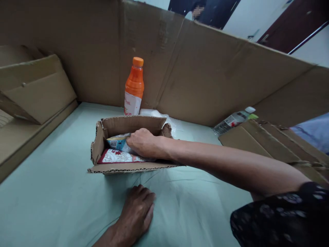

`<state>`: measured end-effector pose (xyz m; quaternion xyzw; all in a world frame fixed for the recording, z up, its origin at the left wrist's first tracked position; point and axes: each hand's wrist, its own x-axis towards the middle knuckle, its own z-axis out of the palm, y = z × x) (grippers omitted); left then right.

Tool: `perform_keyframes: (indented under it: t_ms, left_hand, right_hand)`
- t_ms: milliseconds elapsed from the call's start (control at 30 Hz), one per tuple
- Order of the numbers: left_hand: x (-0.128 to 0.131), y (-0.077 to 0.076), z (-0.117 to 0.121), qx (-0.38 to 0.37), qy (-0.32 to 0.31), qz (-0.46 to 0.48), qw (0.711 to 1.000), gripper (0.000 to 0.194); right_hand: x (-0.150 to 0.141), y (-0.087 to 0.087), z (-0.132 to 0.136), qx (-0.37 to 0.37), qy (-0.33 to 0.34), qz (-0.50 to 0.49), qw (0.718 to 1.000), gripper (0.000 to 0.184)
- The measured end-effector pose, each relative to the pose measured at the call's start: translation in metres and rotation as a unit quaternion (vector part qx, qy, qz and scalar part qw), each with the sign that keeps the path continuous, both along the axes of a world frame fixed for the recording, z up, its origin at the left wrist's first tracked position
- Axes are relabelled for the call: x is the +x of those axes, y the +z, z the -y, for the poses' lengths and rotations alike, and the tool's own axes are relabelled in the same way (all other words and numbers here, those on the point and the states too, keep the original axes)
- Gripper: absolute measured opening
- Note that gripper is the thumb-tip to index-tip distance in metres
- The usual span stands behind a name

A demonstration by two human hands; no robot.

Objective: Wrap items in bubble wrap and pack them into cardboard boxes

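A small open cardboard box (123, 168) stands on the pale green cloth. Inside it lie a blue-and-yellow plastic packet (118, 143) with a printed code and, nearer me, a white packet with a dark red border (120, 156). My right hand (142, 142) reaches in from the right, closed on the clear end of the blue packet; its fingertips are hidden behind the knuckles. In front of the box my left hand (140, 207) rests on the cloth with its fingers curled in, and nothing shows in it.
Behind the box stand an orange drink bottle (134, 85) and some clear plastic wrapping (171, 123). A tall cardboard wall (218, 75) closes the back. A clear bottle (232, 121) leans at right by folded cardboard (257, 142). Another carton (38, 92) is at left. A person (196, 12) is beyond.
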<state>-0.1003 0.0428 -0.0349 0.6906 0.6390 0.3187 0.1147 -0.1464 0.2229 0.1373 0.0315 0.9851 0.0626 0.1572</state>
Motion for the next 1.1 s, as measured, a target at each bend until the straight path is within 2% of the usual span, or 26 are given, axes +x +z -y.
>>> perform_keyframes:
  t_ms: [67, 167, 267, 367, 433, 500, 533, 567, 633, 700, 767, 800, 833, 867, 933, 967, 1033, 1100]
  left_hand:
    - [-0.001, -0.001, 0.001, 0.004, 0.001, 0.002, 1.000, 0.024]
    - [-0.002, -0.003, 0.002, 0.007, 0.005, 0.009, 1.000, 0.025]
    - [-0.002, -0.005, -0.001, 0.018, 0.007, 0.004, 1.000, 0.026]
    - [-0.004, -0.002, -0.009, 0.039, 0.001, -0.002, 0.999, 0.024]
    - [-0.006, 0.003, -0.011, 0.050, -0.006, 0.038, 0.998, 0.022]
    - [-0.013, 0.010, -0.004, 0.051, 0.014, 0.117, 0.992, 0.022]
    - [-0.019, 0.014, 0.004, 0.048, 0.044, 0.156, 0.986, 0.022]
    - [-0.027, 0.017, 0.015, 0.045, 0.095, 0.190, 0.976, 0.021]
    - [-0.047, 0.022, 0.041, 0.051, 0.237, 0.233, 0.942, 0.024]
    - [-0.070, 0.026, 0.064, 0.069, 0.372, 0.261, 0.888, 0.035]
    - [-0.089, 0.030, 0.076, 0.085, 0.431, 0.283, 0.852, 0.053]
    - [-0.096, 0.033, 0.075, 0.093, 0.435, 0.294, 0.846, 0.063]
    - [-0.102, 0.036, 0.071, 0.098, 0.427, 0.309, 0.844, 0.071]
    - [-0.105, 0.041, 0.064, 0.101, 0.410, 0.327, 0.846, 0.077]
    - [-0.105, 0.049, 0.043, 0.114, 0.371, 0.356, 0.850, 0.081]
    - [-0.102, 0.053, 0.033, 0.126, 0.355, 0.364, 0.852, 0.080]
    - [-0.088, 0.058, 0.014, 0.154, 0.338, 0.368, 0.853, 0.075]
    - [-0.066, 0.060, 0.004, 0.163, 0.318, 0.375, 0.855, 0.074]
  right_hand:
    - [0.001, 0.001, -0.004, -0.028, -0.019, 0.016, 0.999, 0.016]
    - [0.016, 0.016, -0.011, -0.046, -0.026, 0.012, 0.999, 0.022]
    - [0.033, 0.028, -0.012, -0.081, 0.007, 0.016, 0.997, 0.037]
    - [0.033, 0.028, -0.007, -0.118, 0.050, 0.083, 0.988, 0.036]
    - [0.032, 0.031, -0.008, -0.123, 0.050, 0.086, 0.987, 0.036]
    - [0.042, 0.040, -0.014, -0.145, 0.039, 0.005, 0.989, 0.039]
    - [0.054, 0.046, -0.018, -0.165, 0.030, -0.063, 0.984, 0.039]
    - [0.071, 0.051, -0.022, -0.189, 0.013, -0.143, 0.971, 0.037]
    - [0.116, 0.054, -0.031, -0.232, -0.048, -0.303, 0.923, 0.028]
    - [0.162, 0.039, -0.036, -0.250, -0.146, -0.425, 0.857, 0.021]
    - [0.194, 0.006, -0.034, -0.263, -0.244, -0.491, 0.794, 0.021]
    - [0.201, -0.016, -0.029, -0.291, -0.274, -0.488, 0.776, 0.022]
    - [0.201, -0.038, -0.023, -0.325, -0.282, -0.475, 0.767, 0.028]
    - [0.196, -0.059, -0.015, -0.358, -0.277, -0.452, 0.769, 0.042]
    - [0.177, -0.091, -0.001, -0.401, -0.253, -0.430, 0.768, 0.064]
    - [0.167, -0.101, 0.003, -0.410, -0.250, -0.432, 0.763, 0.065]
    - [0.158, -0.110, 0.005, -0.418, -0.259, -0.441, 0.751, 0.060]
    - [0.171, -0.109, 0.001, -0.418, -0.287, -0.455, 0.732, 0.052]
